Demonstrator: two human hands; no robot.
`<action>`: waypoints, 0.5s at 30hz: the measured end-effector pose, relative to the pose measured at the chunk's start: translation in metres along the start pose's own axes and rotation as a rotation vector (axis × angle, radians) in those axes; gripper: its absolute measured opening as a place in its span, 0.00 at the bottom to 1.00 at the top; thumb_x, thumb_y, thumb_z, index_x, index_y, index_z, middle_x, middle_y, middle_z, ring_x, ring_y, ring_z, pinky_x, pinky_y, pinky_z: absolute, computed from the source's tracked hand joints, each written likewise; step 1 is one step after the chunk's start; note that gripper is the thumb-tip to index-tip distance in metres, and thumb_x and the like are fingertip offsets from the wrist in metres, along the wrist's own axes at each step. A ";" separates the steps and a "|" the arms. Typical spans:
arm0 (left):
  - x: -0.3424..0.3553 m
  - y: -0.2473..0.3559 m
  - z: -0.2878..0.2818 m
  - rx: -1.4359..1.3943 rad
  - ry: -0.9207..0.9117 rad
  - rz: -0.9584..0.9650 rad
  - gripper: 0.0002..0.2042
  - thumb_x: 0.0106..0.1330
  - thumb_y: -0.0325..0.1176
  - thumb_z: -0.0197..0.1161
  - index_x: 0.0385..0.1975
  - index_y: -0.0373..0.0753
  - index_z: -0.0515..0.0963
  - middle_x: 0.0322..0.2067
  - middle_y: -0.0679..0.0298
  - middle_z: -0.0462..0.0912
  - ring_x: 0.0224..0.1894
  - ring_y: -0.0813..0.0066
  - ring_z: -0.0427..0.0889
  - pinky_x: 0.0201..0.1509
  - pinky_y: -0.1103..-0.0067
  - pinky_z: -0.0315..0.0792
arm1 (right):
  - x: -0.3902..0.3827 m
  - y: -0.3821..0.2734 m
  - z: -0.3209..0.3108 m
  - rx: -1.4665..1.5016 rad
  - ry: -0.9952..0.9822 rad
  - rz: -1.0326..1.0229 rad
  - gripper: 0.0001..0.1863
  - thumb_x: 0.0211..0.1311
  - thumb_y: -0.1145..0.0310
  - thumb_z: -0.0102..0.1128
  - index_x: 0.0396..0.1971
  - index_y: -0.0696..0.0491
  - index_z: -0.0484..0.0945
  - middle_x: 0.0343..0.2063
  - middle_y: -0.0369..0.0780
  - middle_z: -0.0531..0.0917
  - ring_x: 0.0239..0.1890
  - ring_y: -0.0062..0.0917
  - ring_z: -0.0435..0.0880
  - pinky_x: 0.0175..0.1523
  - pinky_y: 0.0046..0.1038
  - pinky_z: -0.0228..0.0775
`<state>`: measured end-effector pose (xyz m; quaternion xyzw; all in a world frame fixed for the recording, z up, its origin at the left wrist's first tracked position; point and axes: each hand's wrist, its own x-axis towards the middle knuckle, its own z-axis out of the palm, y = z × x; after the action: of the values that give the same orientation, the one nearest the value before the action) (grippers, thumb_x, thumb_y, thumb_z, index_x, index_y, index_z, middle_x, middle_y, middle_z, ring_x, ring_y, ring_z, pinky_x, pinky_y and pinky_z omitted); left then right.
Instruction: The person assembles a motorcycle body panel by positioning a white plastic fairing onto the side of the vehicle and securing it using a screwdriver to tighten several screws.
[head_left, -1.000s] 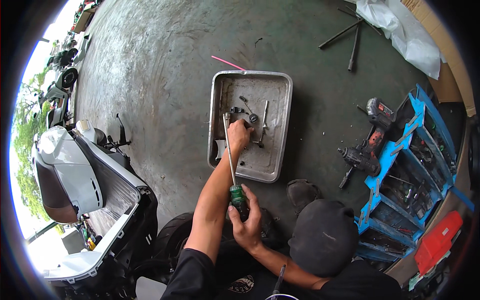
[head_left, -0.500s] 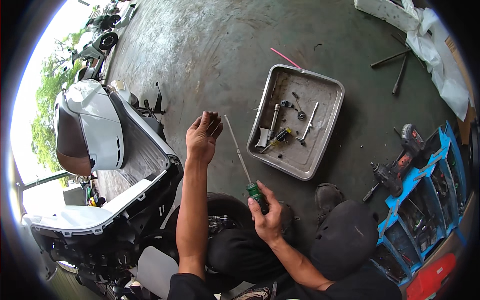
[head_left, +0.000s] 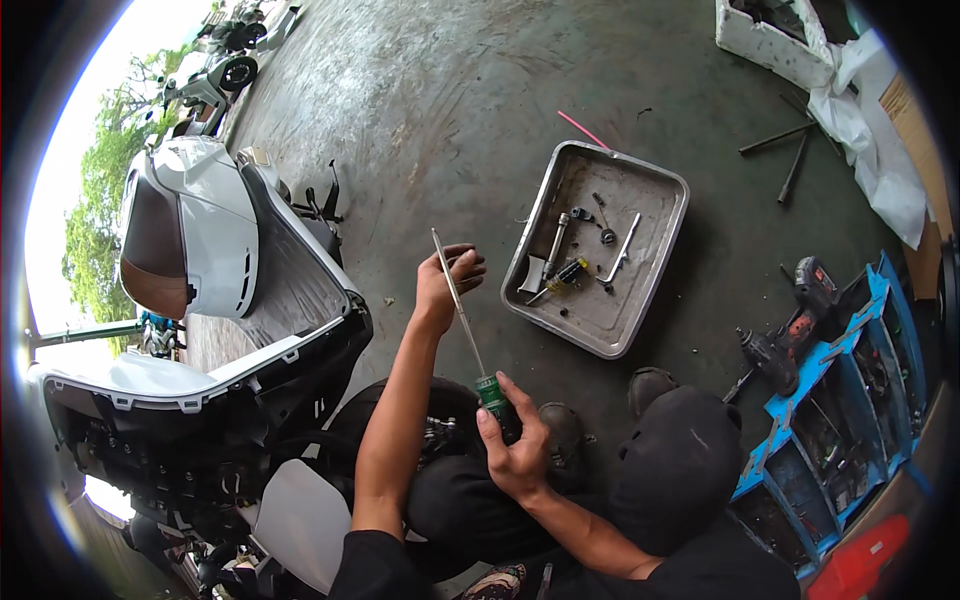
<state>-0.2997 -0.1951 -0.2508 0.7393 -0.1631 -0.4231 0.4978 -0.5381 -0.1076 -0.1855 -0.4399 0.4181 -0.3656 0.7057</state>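
Observation:
My right hand [head_left: 517, 449] is closed round the green handle of a long screwdriver [head_left: 487, 392]. Its thin metal shaft points up and away, leaning a little to the left. Just beyond the shaft is my left hand [head_left: 447, 287], its fingers loosely bent toward the right and nothing visible in them. The shaft crosses in front of this hand; whether the two touch is unclear. Ahead to the right, a metal tray [head_left: 673, 240] lies on the floor. Inside it are a socket wrench [head_left: 557, 240], an L-shaped wrench [head_left: 625, 250], a yellow-and-black screwdriver [head_left: 570, 273] and small parts.
At the left stands a white scooter [head_left: 215, 240] with panels off and dark inner parts exposed. A cordless impact driver [head_left: 790, 340] rests by a blue compartmented toolbox [head_left: 780, 405] at the right. Beyond them lie metal rods [head_left: 793, 165], plastic sheeting [head_left: 868, 150] and a foam box [head_left: 775, 50].
My left hand has moved right, from beside the screwdriver shaft to behind it, and its fingers now point right. The right hand has shifted slightly left with the screwdriver. The view has shifted slightly.

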 end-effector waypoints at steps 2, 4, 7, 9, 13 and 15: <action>0.015 -0.012 0.035 0.403 -0.163 0.063 0.13 0.67 0.32 0.66 0.46 0.32 0.79 0.39 0.55 0.86 0.36 0.67 0.86 0.42 0.76 0.80 | -0.001 -0.009 -0.006 0.044 -0.033 -0.073 0.24 0.61 0.69 0.65 0.57 0.59 0.75 0.48 0.50 0.84 0.48 0.37 0.86 0.55 0.32 0.75; 0.029 -0.015 0.076 0.851 -0.390 0.200 0.15 0.64 0.34 0.67 0.48 0.35 0.80 0.43 0.56 0.85 0.41 0.63 0.86 0.47 0.71 0.78 | -0.001 -0.015 -0.011 0.083 -0.057 -0.098 0.24 0.61 0.71 0.64 0.57 0.60 0.75 0.47 0.49 0.84 0.49 0.37 0.85 0.56 0.32 0.75; 0.067 -0.033 0.107 1.193 -0.413 0.555 0.15 0.60 0.34 0.68 0.46 0.39 0.82 0.46 0.57 0.83 0.48 0.56 0.83 0.53 0.68 0.75 | 0.007 -0.017 -0.011 0.155 -0.081 -0.109 0.23 0.61 0.72 0.63 0.57 0.60 0.75 0.46 0.49 0.84 0.48 0.37 0.85 0.55 0.32 0.75; 0.088 -0.044 0.136 1.265 -0.346 0.559 0.16 0.61 0.36 0.67 0.49 0.44 0.81 0.52 0.60 0.80 0.57 0.58 0.76 0.60 0.67 0.71 | 0.016 -0.018 -0.021 0.136 -0.017 -0.101 0.24 0.61 0.72 0.64 0.57 0.61 0.74 0.45 0.50 0.84 0.47 0.37 0.86 0.54 0.31 0.76; 0.129 -0.069 0.178 1.401 -0.409 0.689 0.13 0.60 0.37 0.66 0.46 0.48 0.85 0.51 0.63 0.80 0.53 0.60 0.77 0.59 0.70 0.72 | 0.031 -0.017 -0.038 0.137 0.082 -0.034 0.24 0.62 0.72 0.64 0.57 0.61 0.74 0.44 0.51 0.84 0.46 0.38 0.86 0.53 0.31 0.76; 0.145 -0.076 0.171 1.461 -0.358 0.741 0.13 0.59 0.38 0.67 0.44 0.49 0.85 0.47 0.64 0.80 0.51 0.61 0.77 0.56 0.70 0.73 | 0.042 -0.014 -0.043 0.110 0.116 -0.028 0.24 0.62 0.71 0.63 0.57 0.62 0.74 0.44 0.51 0.84 0.46 0.39 0.86 0.52 0.31 0.76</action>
<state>-0.3626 -0.3589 -0.4096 0.6960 -0.7052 -0.1309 -0.0331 -0.5636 -0.1637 -0.1951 -0.3844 0.4314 -0.4225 0.6983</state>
